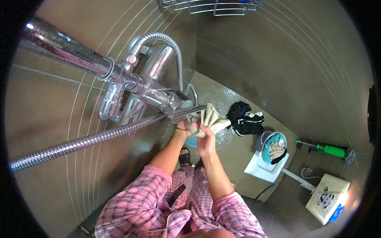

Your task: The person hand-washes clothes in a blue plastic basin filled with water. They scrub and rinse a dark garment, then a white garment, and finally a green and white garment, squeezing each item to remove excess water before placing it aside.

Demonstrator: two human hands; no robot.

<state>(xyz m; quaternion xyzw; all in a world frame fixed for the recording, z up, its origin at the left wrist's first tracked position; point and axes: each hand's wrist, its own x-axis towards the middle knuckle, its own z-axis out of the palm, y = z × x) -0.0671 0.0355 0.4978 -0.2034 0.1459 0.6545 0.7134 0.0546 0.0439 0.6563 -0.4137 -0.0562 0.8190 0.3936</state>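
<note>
A cream cloth (pixel 214 119) is bunched up just under the lever end of a chrome wall mixer tap (pixel 168 99). My right hand (pixel 206 141) grips it from the near side, with the fingers wrapped round a fold. Left of that, my left hand (pixel 184 127) is closed on the same cloth, partly hidden by the tap's lever. Below my hands, part of a light blue tub (pixel 192 141) shows on the wet floor. A heap of black and white clothes (pixel 247 121) lies on the floor to the right.
A ribbed metal hose (pixel 87 141) crosses on the left, below a thick chrome pipe (pixel 65 51). At right, a teal tub (pixel 279 139) of clothes rests on a white toilet (pixel 265 168). Beyond are a green-handled brush (pixel 332 150) and a cream cistern (pixel 325 196). A wire rack (pixel 214 6) hangs above.
</note>
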